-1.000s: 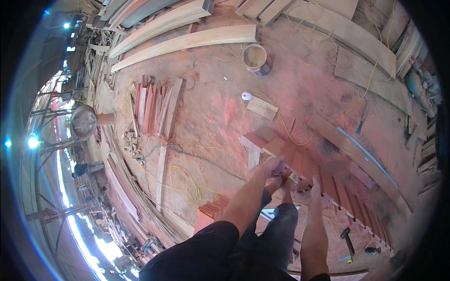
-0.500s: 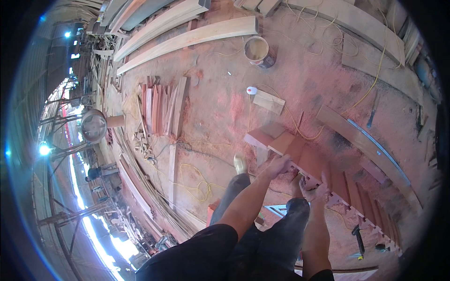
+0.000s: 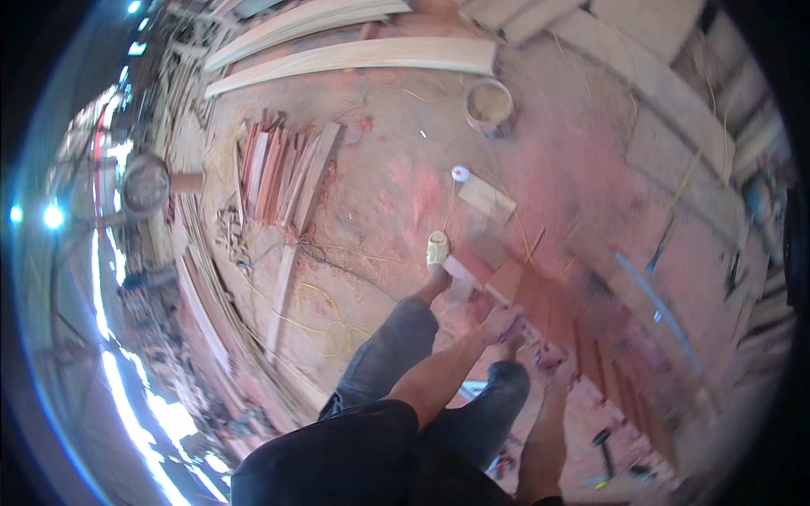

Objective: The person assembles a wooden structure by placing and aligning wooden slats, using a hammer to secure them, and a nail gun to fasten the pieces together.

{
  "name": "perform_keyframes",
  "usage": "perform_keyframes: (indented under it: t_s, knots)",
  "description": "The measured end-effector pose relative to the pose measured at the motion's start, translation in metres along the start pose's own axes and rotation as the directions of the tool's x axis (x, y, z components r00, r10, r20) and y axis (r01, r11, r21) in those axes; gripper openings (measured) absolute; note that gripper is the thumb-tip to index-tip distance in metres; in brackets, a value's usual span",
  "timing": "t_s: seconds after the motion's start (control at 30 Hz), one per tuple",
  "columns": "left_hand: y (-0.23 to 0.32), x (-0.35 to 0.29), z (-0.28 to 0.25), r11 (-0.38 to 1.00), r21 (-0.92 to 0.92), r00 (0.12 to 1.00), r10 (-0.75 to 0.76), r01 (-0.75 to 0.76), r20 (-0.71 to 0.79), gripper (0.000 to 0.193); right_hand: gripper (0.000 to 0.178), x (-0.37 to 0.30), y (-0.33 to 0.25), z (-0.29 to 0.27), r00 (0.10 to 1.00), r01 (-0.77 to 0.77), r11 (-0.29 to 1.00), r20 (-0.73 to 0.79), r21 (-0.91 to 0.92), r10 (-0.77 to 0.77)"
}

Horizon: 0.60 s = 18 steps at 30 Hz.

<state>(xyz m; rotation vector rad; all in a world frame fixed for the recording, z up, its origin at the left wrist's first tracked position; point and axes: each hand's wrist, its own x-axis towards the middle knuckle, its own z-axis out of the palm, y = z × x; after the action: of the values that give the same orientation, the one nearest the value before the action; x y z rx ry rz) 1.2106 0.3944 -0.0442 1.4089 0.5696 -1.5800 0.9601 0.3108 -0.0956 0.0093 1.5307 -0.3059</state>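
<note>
Row of reddish-brown boards, right of centre, laid side by side and running from the far left end toward the near right; notched ends face the person. Left hand at the near edge, toward the row's left end, fingers curled against the wood; whether they pinch it, cannot tell. Right hand farther right along the same edge, fingers bent, blurred; grip cannot be told.

Left shoe, pale yellow, on the floor just left of the row. Beyond the row: pale short plank, white bottle with red top beside it, bucket farther off. Near right: dark-headed hammer. Far left: bundle of reddish strips.
</note>
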Motion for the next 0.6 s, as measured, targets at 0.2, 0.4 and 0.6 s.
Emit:
perform_keyframes:
  t_s: [0.2,0.4,0.6]
  knots:
    - [-0.019,-0.059,0.021,0.966,-0.131,0.974,0.218,-0.224,-0.054,0.024,0.048,-0.076,-0.011,-0.007,0.909,-0.387,0.884,0.272,0.263,0.317]
    - [-0.047,-0.116,0.016,0.989,-0.086,0.991,0.12,-0.124,-0.052,0.023,0.046,-0.135,0.001,-0.026,0.863,-0.478,0.815,0.348,0.328,0.366]
    - [-0.064,-0.131,0.003,0.999,-0.007,0.988,0.04,-0.041,-0.149,0.031,0.044,-0.138,0.025,-0.037,0.884,-0.37,0.901,0.384,0.226,0.267]
